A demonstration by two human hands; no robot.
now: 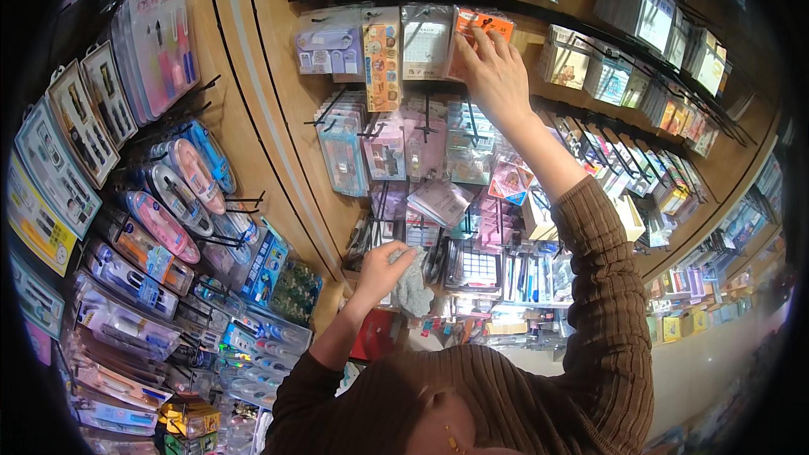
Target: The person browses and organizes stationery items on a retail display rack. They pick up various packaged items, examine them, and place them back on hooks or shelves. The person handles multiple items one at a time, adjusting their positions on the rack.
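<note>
My right hand point(496, 69) reaches up to an orange packet point(483, 22) hanging from a black hook. Its fingers are spread over the front and left edge of the packet, and the palm hides the lower right part. Left of this packet hang a white grid-paper pack point(426, 44), a narrow orange sticker pack point(382, 60) and a purple sticky-note pack point(328, 49). Lower down, my left hand point(382, 275) grips a crumpled grey cloth point(412, 287) between thumb and fingers.
Black hooks with wrapped stationery point(344, 145) stick out below my right hand. A loose clear packet point(440, 202) lies tilted above my left hand. Blister-packed pens and correction tapes point(164, 224) crowd the left wall panel. Notepads point(569, 57) hang at the right on the wooden wall point(287, 91).
</note>
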